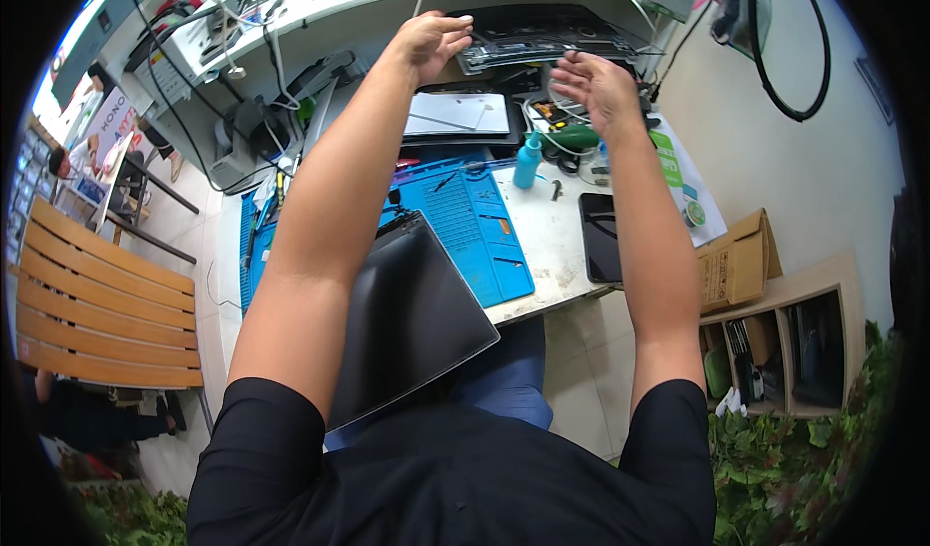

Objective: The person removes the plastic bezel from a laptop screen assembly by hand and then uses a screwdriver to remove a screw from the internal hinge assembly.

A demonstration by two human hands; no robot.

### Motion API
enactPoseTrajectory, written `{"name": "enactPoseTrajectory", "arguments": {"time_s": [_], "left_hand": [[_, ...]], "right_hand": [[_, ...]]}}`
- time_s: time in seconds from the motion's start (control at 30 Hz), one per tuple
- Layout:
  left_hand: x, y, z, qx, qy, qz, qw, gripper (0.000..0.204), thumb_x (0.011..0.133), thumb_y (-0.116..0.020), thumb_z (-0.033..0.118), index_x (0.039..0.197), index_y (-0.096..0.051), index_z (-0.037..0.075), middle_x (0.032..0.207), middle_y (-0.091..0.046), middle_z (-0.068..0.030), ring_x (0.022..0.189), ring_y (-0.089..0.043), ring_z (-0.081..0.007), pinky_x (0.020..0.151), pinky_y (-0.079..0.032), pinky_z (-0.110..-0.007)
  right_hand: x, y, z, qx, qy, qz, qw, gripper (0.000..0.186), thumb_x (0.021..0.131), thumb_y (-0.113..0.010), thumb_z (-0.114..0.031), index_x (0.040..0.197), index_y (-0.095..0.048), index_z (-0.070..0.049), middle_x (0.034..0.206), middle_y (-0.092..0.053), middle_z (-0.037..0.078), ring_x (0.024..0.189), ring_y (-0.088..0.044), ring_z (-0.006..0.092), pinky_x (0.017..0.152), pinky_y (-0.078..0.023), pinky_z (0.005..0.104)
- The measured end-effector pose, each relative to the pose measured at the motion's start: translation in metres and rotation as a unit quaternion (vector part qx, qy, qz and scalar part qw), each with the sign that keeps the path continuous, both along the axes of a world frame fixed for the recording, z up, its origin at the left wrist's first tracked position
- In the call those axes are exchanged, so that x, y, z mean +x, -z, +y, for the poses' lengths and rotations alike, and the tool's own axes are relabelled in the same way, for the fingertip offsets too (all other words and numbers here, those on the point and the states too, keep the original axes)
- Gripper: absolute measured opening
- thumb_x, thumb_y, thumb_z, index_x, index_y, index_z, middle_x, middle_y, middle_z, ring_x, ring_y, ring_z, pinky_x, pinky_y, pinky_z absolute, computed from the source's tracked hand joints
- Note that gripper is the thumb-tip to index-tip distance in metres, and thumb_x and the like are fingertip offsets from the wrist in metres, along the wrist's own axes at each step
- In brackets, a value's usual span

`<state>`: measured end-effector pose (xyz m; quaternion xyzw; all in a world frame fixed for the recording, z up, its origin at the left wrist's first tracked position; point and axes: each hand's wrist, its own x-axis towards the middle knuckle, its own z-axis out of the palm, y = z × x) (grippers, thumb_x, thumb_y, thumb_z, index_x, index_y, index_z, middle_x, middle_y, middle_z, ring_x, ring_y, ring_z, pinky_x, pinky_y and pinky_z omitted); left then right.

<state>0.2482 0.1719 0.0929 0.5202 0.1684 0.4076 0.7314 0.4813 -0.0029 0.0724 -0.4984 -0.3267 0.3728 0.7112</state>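
One black screen panel (412,313), well nearer the body than the left hand (434,47), partly hidden by left forearm (339,197). Blue mat (450,215) beyond it, also part covered. Teal bottle (528,163) just nearer than right hand (601,91). Dark slim parts (542,34) between hands, details unclear; fingers loosely bent, grip or contact: cannot tell.

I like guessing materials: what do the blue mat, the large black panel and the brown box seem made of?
Blue mat: probably silicone or rubber, matte, judging by its moulded grid and compartments. Large black panel: perhaps glass or plastic, somewhat glossy, given its soft reflections. Brown box: likely cardboard, dull, with folded flaps.
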Motion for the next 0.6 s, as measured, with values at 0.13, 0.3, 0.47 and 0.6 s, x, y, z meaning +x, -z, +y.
{"name": "enactPoseTrajectory", "arguments": {"time_s": [0.13, 0.3, 0.47, 0.6], "left_hand": [[0.004, -0.013, 0.003, 0.028, -0.062, 0.011, 0.998, 0.090, 0.094, -0.078, -0.002, 0.160, -0.020, -0.020, 0.164, -0.030, -0.0386, 0.158, -0.036, -0.0446, 0.132, -0.034, -0.047], [-0.013, -0.007, 0.028, 0.098, -0.098, 0.179, 0.974, 0.087, 0.088, -0.089, 0.011, 0.153, -0.038, -0.019, 0.163, -0.035, -0.0395, 0.161, -0.032, -0.0410, 0.134, -0.027, -0.047], [-0.019, 0.003, 0.029, 0.145, -0.105, 0.247, 0.952, 0.091, 0.094, -0.086, 0.035, 0.158, -0.042, -0.012, 0.168, -0.034, -0.0355, 0.164, -0.026, -0.0421, 0.135, -0.020, -0.051], [-0.029, -0.008, 0.008, 0.201, -0.179, 0.402, 0.875, 0.071, 0.102, -0.069, 0.056, 0.152, -0.060, 0.006, 0.159, -0.051, -0.0292, 0.147, -0.050, -0.0424, 0.121, -0.041, -0.054]], "right_hand": [[-0.006, -0.019, -0.042, -0.102, -0.018, -0.193, 0.976, 0.045, 0.100, -0.062, -0.013, 0.138, -0.066, 0.011, 0.126, -0.076, 0.021, 0.114, -0.076, 0.0297, 0.096, -0.062, 0.0377], [-0.080, -0.011, -0.161, 0.065, 0.045, -0.333, 0.940, 0.027, 0.106, -0.062, -0.012, 0.120, -0.075, 0.007, 0.105, -0.077, 0.010, 0.096, -0.071, 0.0158, 0.089, -0.054, 0.0288], [-0.138, 0.041, -0.292, -0.099, -0.160, -0.185, 0.965, 0.020, 0.106, -0.065, -0.010, 0.108, -0.078, 0.005, 0.091, -0.076, 0.009, 0.079, -0.070, 0.0128, 0.074, -0.056, 0.0279], [-0.173, 0.104, -0.329, -0.243, -0.249, -0.048, 0.936, 0.021, 0.107, -0.070, -0.016, 0.114, -0.078, 0.002, 0.092, -0.077, 0.008, 0.077, -0.069, 0.0099, 0.073, -0.057, 0.0256]]}}
